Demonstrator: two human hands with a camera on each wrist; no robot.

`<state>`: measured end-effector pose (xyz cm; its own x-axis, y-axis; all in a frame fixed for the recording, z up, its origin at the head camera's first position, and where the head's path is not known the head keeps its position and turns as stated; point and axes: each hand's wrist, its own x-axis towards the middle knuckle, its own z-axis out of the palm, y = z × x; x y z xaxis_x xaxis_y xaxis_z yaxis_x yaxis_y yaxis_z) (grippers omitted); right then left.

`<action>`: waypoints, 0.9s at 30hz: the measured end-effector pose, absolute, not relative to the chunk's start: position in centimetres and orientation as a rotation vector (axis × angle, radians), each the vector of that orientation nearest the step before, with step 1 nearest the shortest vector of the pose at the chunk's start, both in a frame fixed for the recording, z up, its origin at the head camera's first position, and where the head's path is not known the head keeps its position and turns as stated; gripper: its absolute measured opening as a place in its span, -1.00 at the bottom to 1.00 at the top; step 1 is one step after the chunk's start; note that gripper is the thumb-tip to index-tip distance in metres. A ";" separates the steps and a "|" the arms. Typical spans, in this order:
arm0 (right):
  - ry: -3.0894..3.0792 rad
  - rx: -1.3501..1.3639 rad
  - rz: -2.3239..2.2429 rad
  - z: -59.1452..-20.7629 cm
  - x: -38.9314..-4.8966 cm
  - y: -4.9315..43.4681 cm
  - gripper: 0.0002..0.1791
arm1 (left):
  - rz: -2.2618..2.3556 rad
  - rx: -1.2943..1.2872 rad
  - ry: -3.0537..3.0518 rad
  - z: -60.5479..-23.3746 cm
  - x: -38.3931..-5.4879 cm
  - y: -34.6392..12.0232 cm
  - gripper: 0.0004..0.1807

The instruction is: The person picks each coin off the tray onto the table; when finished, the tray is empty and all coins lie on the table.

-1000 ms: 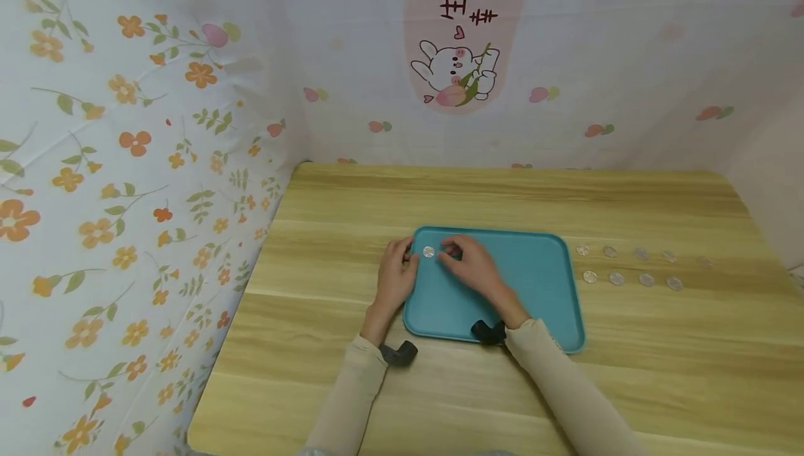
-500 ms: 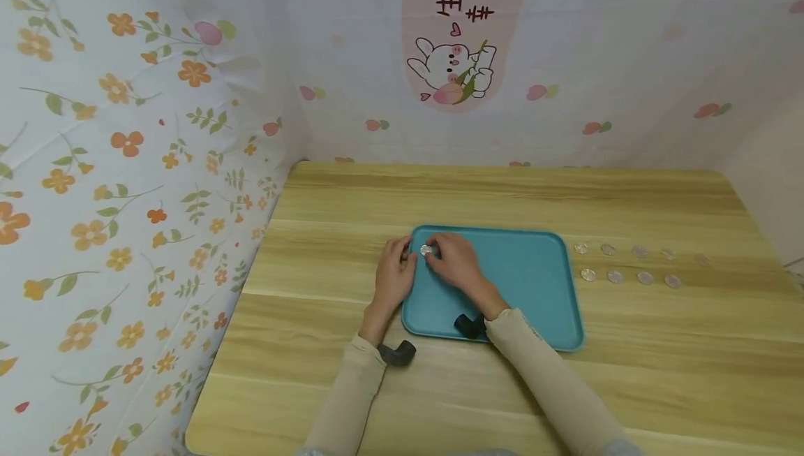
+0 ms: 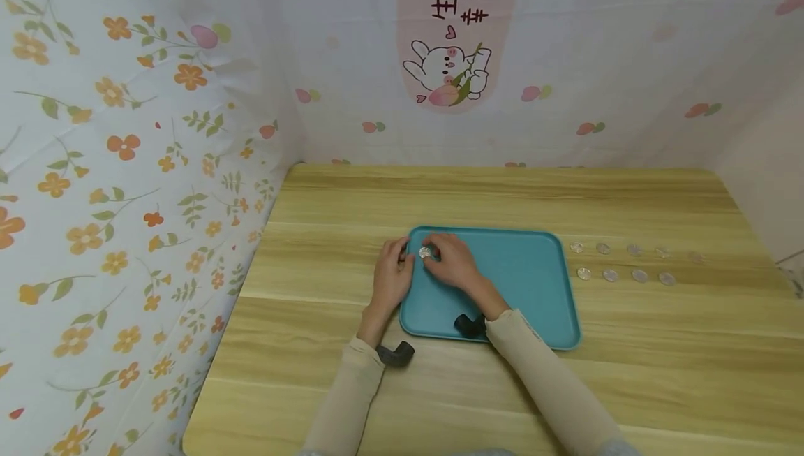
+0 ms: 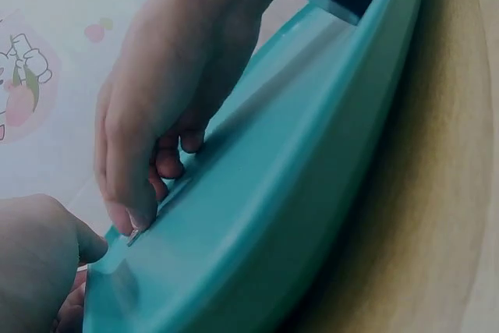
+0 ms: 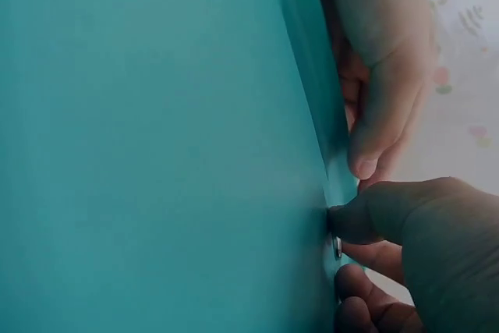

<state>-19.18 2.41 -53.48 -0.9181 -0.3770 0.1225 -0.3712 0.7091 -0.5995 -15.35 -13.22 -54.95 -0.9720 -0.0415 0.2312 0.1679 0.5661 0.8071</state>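
Note:
A blue-green tray (image 3: 515, 281) lies on the wooden table. Along its left rim my left hand (image 3: 392, 274) grips the edge, thumb at the rim and fingers on the outer side. Near the tray's far left corner is a silver coin (image 3: 424, 252), pinched between the thumb and finger of my right hand (image 3: 453, 260). The left wrist view shows the coin (image 4: 133, 236) tilted on edge under the right fingertips, close over the tray floor. In the right wrist view the coin (image 5: 337, 248) sits between thumb and forefinger, with the left thumb (image 5: 370, 146) beside the rim.
Several more coins (image 3: 610, 275) lie in two rows on the table (image 3: 641, 344) right of the tray. Black curved pieces (image 3: 397, 355) sit at both wrists. A patterned cloth (image 3: 352, 58) hangs behind the table and along its left side.
My right hand has moved left to the coin and taken hold of it with thumb and finger. The left hand has stayed at the tray's rim.

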 end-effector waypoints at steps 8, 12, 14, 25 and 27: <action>2.770 -0.613 -1.041 -52.7 -20.2 2.9 -0.79 | -1.348 -0.125 -2.576 -54.8 -15.6 -13.2 -0.58; 2.692 -0.564 -1.072 -52.3 -20.6 3.1 -0.82 | -1.360 -0.113 -2.581 -54.9 -15.6 -13.2 -0.57; 2.699 -0.598 -1.083 -52.5 -20.6 3.2 -0.85 | -1.360 -0.108 -2.580 -55.0 -15.5 -13.2 -0.57; 2.736 -0.940 -0.841 -51.5 -20.6 4.1 -0.73 | -1.357 -0.103 -2.576 -55.0 -15.3 -13.4 -0.57; 2.722 -0.945 -0.800 -51.3 -20.6 4.2 -0.70 | -1.356 -0.109 -2.580 -55.0 -15.3 -13.5 -0.57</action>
<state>-20.58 4.20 -51.34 -0.7900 -0.6124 0.0313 -0.5319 0.6590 -0.5317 -15.32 -13.47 -55.01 -0.9719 -0.0388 0.2321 0.1692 0.5706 0.8036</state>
